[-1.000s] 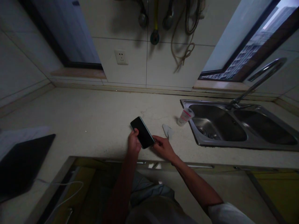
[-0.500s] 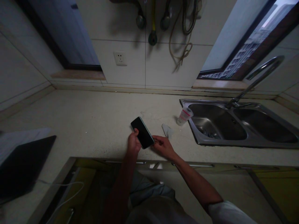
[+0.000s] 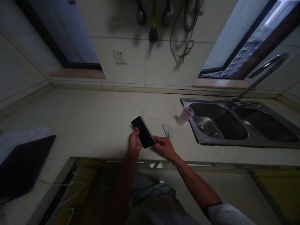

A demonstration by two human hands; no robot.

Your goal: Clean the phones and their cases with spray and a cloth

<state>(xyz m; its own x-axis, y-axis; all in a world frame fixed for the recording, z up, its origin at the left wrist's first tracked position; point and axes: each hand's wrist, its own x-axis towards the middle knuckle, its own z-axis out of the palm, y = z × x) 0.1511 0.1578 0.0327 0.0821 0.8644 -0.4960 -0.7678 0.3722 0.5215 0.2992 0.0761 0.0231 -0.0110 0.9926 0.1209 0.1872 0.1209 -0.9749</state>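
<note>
A black smartphone (image 3: 143,131) with a dark screen is held tilted just above the pale countertop (image 3: 93,122). My left hand (image 3: 134,143) grips its lower left edge, fingers curled round it. My right hand (image 3: 164,147) pinches the phone's lower right corner with thumb and fingers. A small crumpled white cloth (image 3: 168,129) lies on the counter just right of the phone. A small white cup with a red band (image 3: 185,115) stands beside the sink's left rim.
A steel double sink (image 3: 236,140) with a curved tap (image 3: 260,78) fills the right. A dark flat slab (image 3: 21,165) with a white cable (image 3: 67,193) sits at the left. A wall socket (image 3: 119,56) and hanging utensils (image 3: 153,22) are behind.
</note>
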